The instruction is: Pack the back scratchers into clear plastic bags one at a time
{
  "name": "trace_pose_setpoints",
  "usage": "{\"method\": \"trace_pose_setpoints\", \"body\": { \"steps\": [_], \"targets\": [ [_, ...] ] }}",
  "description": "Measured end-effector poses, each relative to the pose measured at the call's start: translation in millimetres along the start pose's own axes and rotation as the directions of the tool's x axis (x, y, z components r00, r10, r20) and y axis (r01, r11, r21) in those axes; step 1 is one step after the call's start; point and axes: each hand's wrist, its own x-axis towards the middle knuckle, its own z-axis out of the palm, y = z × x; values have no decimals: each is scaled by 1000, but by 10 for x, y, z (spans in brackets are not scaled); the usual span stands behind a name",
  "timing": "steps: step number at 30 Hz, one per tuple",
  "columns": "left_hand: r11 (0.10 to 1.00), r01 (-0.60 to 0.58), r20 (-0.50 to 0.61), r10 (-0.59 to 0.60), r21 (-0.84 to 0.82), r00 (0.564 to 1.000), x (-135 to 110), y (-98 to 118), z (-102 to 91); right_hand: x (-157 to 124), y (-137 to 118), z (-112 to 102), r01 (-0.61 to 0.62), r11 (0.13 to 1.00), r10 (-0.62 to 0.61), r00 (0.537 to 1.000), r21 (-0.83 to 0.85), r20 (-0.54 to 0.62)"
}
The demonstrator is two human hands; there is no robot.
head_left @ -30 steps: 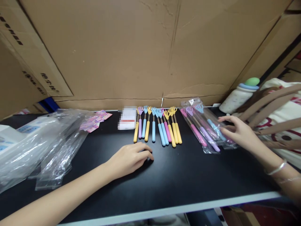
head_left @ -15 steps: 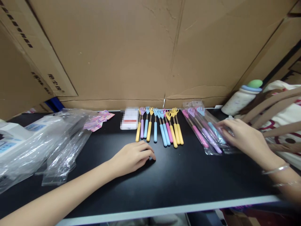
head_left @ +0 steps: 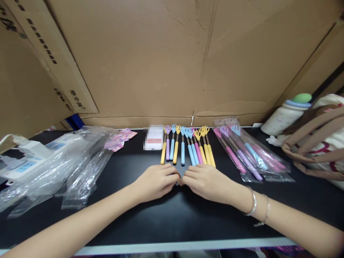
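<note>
Left hand (head_left: 158, 181) and right hand (head_left: 206, 181) palm-down on black table (head_left: 188, 215), fingers loosely curled, fingertips meeting; any grasp hidden.

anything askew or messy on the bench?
Mostly tidy: the loose pastel hand-shaped back scratchers lie in a neat row. Only the crumpled clear plastic bags sprawl in a heap at left, and the bagged scratchers fan out slightly at right.

Nine loose back scratchers (head_left: 188, 147), three bagged scratchers (head_left: 249, 154)
</note>
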Motion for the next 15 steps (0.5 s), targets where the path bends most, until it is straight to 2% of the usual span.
{"method": "trace_pose_setpoints", "body": {
  "steps": [4, 8, 15],
  "targets": [
    [1000, -1, 3, 1, 6, 1000, -4, -7, 12, -16, 47, 81, -34, 991, 38, 999, 126, -28],
    [1000, -7, 13, 7, 15, 1000, -1, -4, 12, -100, 104, 109, -93, 965, 96, 995, 245, -1],
    [1000, -6, 26, 6, 27, 1000, 0, -7, -3, -127, 94, 118, -116, 952, 121, 993, 282, -2]
  ]
}}
